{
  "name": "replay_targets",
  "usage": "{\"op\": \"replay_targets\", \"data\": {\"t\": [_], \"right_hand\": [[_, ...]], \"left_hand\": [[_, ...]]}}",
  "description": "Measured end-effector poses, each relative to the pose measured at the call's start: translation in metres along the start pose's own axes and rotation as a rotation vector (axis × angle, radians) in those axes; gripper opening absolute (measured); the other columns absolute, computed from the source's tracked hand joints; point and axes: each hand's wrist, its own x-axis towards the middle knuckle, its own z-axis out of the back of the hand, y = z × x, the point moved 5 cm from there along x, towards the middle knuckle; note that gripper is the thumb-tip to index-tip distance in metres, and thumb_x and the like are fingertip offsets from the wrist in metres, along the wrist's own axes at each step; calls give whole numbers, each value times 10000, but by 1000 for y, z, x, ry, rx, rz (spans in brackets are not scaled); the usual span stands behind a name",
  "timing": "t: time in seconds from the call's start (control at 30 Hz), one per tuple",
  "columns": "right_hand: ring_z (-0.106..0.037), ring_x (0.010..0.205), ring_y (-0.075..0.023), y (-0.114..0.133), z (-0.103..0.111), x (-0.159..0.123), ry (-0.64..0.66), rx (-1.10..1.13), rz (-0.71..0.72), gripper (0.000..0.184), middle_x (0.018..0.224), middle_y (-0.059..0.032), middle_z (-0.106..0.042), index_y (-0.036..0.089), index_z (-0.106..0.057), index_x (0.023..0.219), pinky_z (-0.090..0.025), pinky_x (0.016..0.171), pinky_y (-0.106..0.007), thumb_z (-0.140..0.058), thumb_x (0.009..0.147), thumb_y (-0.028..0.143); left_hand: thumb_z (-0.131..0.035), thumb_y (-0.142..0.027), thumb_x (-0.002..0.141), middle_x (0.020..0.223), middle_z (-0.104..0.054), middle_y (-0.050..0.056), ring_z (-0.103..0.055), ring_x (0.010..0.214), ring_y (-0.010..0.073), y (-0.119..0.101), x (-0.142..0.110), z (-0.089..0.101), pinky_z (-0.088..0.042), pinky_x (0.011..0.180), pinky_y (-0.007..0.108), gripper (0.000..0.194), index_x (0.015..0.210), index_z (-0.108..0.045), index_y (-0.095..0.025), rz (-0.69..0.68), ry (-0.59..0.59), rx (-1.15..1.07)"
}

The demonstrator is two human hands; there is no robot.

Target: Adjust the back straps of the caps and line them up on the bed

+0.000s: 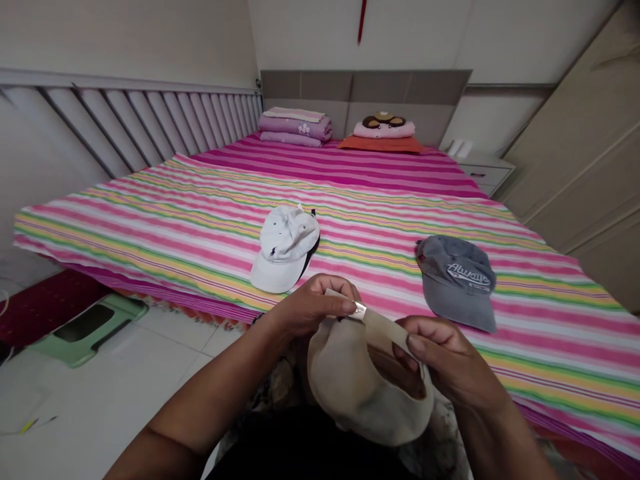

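A beige cap is held over my lap, its back opening and adjusting strap facing up. My left hand pinches the strap beside a shiny metal buckle, thumb on top. At the other end of the strap, the thumb and fingers of my right hand grip the band. On the bed ahead lies a white cap with a small dark logo, a dark edge showing under its brim. Farther right rests a grey cap with white lettering.
A striped sheet covers the bed. Folded purple bedding and a pink and orange pile lie by the headboard. A green stool stands on the tiled floor at left; a white nightstand is at right.
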Motion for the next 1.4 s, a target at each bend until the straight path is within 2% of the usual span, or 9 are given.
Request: {"op": "replay_targets", "data": {"t": [0.13, 0.33, 0.5, 0.63, 0.8, 0.93, 1.13, 1.27, 1.4], "right_hand": [[-334, 441, -63, -11, 1, 1, -27, 60, -109, 330, 522, 27, -439, 135, -553, 671, -237, 426, -196, -590, 719, 459], [-265, 474, -70, 16, -5, 2, -31, -213, -87, 344, 511, 41, -356, 149, -497, 589, -214, 445, -212, -569, 724, 457], [-244, 466, -68, 22, -10, 4, 15, -293, -111, 349, 508, 47, -329, 162, -467, 580, -192, 421, -209, -555, 724, 467], [-269, 443, -59, 22, -14, 6, 48, -277, -151, 341, 493, 54, -341, 159, -468, 577, -205, 398, -192, -585, 708, 452], [-404, 426, -74, 18, -14, 2, 99, -140, -247, 306, 477, 31, -476, 156, -484, 618, -305, 433, -198, -562, 748, 423], [-400, 420, -69, 18, -10, -1, 96, -143, -242, 304, 470, 33, -468, 157, -479, 611, -301, 415, -186, -556, 762, 409], [-385, 432, -66, 24, -12, -2, 113, -127, -131, 322, 542, 45, -450, 160, -539, 887, -295, 405, -185, -536, 763, 458], [-456, 483, -91, 33, -21, -5, 42, -508, 10, 360, 582, 52, -495, 226, -515, 1005, -330, 424, -188, -645, 694, 353], [-579, 655, -161, 46, -33, -9, -63, -1015, 268, 267, 765, -22, -639, 241, -569, 1018, -412, 546, -247, -587, 757, 296]], "left_hand": [[-725, -344, 539, 591, -520, 16, -519, 607, 132, 15, -4, 4, -373, 598, 255, 270, 568, -576, -120, 31, -29, -23], [-712, -350, 572, 635, -552, 36, -526, 639, 141, 12, -9, 1, -367, 601, 250, 261, 598, -591, -121, 45, -1, 39], [-665, -398, 634, 671, -565, 53, -538, 712, 166, 13, -12, -4, -373, 629, 254, 287, 600, -601, -120, 59, 33, 38], [-676, -383, 631, 684, -571, 59, -546, 766, 182, 16, -15, -5, -384, 670, 266, 264, 634, -631, -123, 75, 63, 16], [-693, -314, 631, 709, -593, 66, -557, 802, 191, 17, -18, 0, -393, 705, 284, 194, 698, -672, -133, 62, 68, 3], [-698, -326, 623, 763, -616, 86, -565, 802, 203, 20, -18, -2, -405, 710, 303, 216, 714, -692, -131, 53, 96, -67], [-677, -302, 654, 782, -614, 82, -549, 752, 164, 25, -17, -1, -403, 671, 266, 193, 744, -691, -132, 57, 61, -19], [-663, -295, 672, 736, -586, 51, -516, 682, 122, 29, -17, -7, -387, 622, 233, 174, 735, -670, -133, 81, 68, -1], [-672, -261, 662, 737, -596, 42, -520, 683, 116, 29, -16, -13, -394, 649, 239, 135, 694, -667, -130, 42, 38, -22]]}}
